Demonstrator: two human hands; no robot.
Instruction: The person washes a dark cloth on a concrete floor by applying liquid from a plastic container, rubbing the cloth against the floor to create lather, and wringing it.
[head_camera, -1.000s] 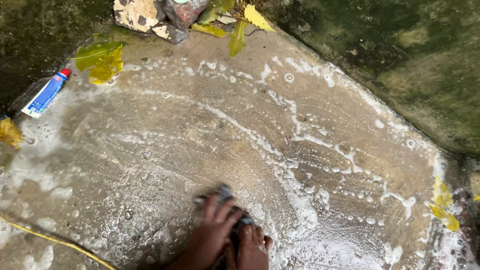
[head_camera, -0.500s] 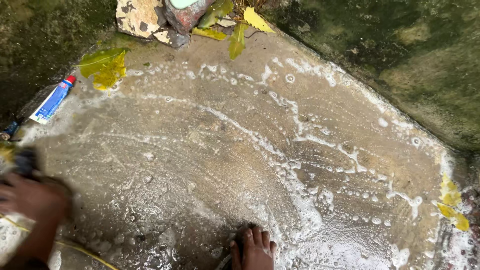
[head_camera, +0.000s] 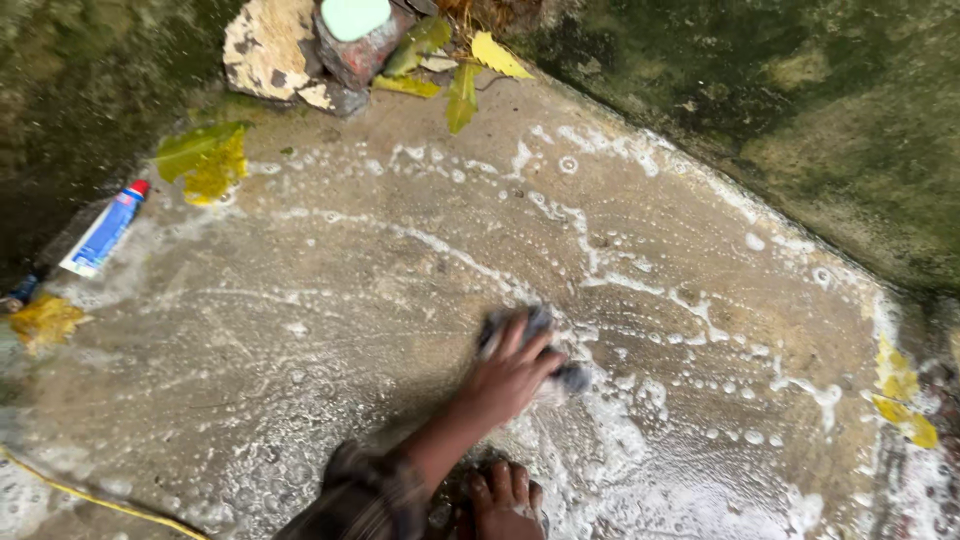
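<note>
left hand out near the middle of the concrete slab, palm down, fingers curled over and gripping a dark grey scrubbing pad. the pad is pressed flat against the wet surface, showing past the fingertips and at the thumb side. image is blurred there, so the pad's make is hard to tell. right hand not in sight. bare foot planted at the near edge, toes on the slab.

state of the work, as i judge it: well along but not finished. curved lines of white suds and bubbles sweep across most of the slab, so nearly the whole face looks lathered and rubbed over. nothing looks rinsed; foam lies thickest at the near right. the rim against the mossy wall has a soap line but the green beyond looks untouched.

around the edges: yellow leaves at the far left corner, a blue and white tube beside them, a pale green soap bar on a broken brick, a yellow cord at near left.
</note>
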